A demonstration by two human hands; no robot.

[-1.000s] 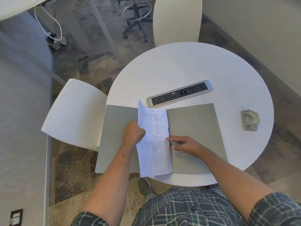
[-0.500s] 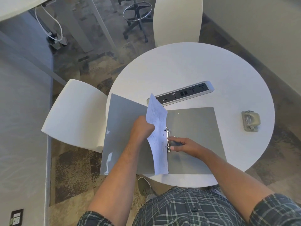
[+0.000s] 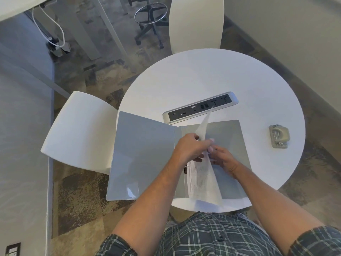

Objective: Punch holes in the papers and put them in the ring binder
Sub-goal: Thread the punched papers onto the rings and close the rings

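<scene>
1. Binder (image 3: 147, 156) lies open on the near left of the desk (image 3: 212, 80), left cover overhanging the edge.
2. Left hand (image 3: 191, 148) pinches the paper (image 3: 203, 180) at mid-height, tilting it over the spine, likely to align holes with the rings.
3. Right hand (image 3: 223, 159) fingers curled at the sheet's edge; grip cannot be told.
4. Paper printed, thin, bowed.
5. Punch (image 3: 279, 136) idle, far right.

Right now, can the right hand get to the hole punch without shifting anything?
Probably yes. The hole punch sits alone on the bare table, off to the right of the open binder, with nothing between. But the right hand is busy at the paper with the left hand, so it must let go first.
</scene>
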